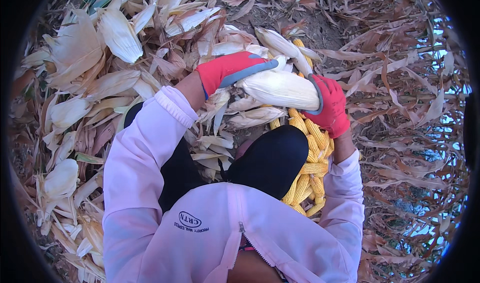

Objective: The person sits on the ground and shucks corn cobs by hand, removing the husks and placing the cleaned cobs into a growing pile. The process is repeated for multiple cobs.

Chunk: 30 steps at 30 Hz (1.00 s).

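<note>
An ear of corn [280,89], wrapped in pale dry husk, lies crosswise between my two hands. My right hand [330,103], in a red glove with grey palm, is closed round its right end. At the left end, my left hand [232,70], gloved the same way, rests along the husk with its fingers stretched out together; its thumb side and palm are partly hidden. Below my right hand is a pile of husked yellow corn cobs [314,168], beside my bent knee. Just beyond the held ear lies another ear in husk [285,45].
Loose dry husks [120,35] are heaped on the ground to the left and ahead. Brown dried corn stalks and leaves [400,158] cover the right side. A strip of bare soil [265,14] shows at the far middle. My dark-trousered knee [272,155] rises close below the ear.
</note>
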Available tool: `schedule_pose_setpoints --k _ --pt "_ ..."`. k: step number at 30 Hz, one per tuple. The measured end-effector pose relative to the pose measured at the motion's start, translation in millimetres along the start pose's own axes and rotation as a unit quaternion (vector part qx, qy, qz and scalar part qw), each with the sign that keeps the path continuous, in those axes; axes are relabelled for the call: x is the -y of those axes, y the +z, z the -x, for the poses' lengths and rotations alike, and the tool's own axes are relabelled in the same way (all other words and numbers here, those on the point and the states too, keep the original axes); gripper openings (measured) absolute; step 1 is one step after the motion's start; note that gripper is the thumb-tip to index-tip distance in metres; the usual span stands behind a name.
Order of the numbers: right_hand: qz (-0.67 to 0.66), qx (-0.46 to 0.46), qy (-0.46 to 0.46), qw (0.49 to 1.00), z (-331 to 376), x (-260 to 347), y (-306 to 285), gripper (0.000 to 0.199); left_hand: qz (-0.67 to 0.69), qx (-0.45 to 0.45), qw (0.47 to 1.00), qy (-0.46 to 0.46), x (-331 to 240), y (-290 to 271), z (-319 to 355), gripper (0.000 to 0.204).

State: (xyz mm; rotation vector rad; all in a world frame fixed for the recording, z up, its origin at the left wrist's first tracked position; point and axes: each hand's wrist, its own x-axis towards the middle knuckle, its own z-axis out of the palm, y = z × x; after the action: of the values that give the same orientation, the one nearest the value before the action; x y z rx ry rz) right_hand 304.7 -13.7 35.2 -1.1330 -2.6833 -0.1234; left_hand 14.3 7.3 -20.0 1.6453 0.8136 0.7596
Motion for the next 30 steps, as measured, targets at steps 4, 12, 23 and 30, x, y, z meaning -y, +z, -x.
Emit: schedule_pose_setpoints --k 4,12,23,30 --pt "0.122 -0.061 -0.104 0.985 -50 19 -38 0.079 0.439 0.140 0.870 -0.178 -33 17 18 0.056" --pt "-0.602 -0.245 0.223 0.727 -99 46 52 0.050 0.410 -0.023 0.912 0.024 -40 14 15 0.073" --pt "-0.744 -0.178 0.240 0.597 -123 73 54 0.050 0.283 -0.211 0.936 -0.010 -1 5 -4 0.083" --pt "-0.695 -0.266 0.383 0.548 -128 72 100 0.041 0.117 -0.218 0.967 -0.067 -4 4 -2 0.093"
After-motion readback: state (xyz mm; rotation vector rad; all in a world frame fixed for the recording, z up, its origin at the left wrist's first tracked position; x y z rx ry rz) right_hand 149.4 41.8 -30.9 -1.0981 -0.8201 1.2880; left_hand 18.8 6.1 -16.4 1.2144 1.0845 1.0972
